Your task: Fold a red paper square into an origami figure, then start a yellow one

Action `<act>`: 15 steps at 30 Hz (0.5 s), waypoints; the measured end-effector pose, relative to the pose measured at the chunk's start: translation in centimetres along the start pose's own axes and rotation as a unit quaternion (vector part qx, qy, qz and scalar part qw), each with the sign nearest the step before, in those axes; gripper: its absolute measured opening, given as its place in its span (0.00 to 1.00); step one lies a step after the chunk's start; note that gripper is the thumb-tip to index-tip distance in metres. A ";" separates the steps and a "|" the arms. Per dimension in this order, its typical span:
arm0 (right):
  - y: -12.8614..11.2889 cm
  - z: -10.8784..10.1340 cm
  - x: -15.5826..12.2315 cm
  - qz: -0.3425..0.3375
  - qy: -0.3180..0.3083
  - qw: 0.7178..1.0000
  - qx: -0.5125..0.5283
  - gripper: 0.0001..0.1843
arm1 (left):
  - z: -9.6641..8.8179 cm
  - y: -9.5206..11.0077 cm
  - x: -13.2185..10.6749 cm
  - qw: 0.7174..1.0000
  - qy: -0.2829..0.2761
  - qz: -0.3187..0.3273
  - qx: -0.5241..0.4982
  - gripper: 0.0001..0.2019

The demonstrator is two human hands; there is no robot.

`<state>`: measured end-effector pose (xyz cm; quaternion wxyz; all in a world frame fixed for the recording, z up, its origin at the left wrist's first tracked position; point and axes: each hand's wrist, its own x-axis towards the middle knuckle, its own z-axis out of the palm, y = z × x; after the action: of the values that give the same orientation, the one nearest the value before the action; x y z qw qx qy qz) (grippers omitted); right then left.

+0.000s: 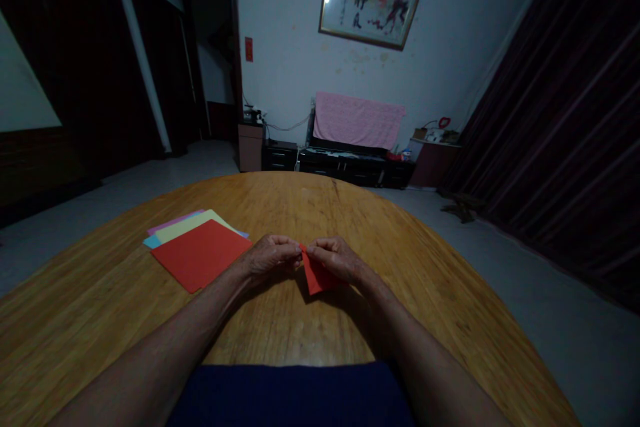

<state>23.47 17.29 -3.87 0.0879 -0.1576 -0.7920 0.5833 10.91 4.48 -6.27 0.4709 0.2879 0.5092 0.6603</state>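
A piece of folded red paper (316, 275) is between my two hands, over the middle of the table. My left hand (274, 256) pinches its upper left corner with thumb and fingers. From the other side, my right hand (336, 257) grips the same top edge, its thumb lying on the paper. The lower part of the paper hangs down toward me, tapering to a corner near the tabletop. My fingers and palm hide its right side, so the full folded shape does not show.
A fanned stack of coloured paper sheets, red sheet (200, 255) on top, lies left of my left hand on the round wooden table (280, 203). Beyond the table stand a low black cabinet (345, 168) and a screen draped with a pink towel (357, 120).
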 end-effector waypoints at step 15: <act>1.3 0.7 0.8 -0.060 0.024 0.997 -0.051 0.16 | 0.5 -0.7 0.6 0.995 0.090 0.009 0.044 0.05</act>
<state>22.69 17.31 -5.37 0.1336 -0.1275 -0.8267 0.5315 11.34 5.24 -6.86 0.4034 0.2525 0.5758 0.6647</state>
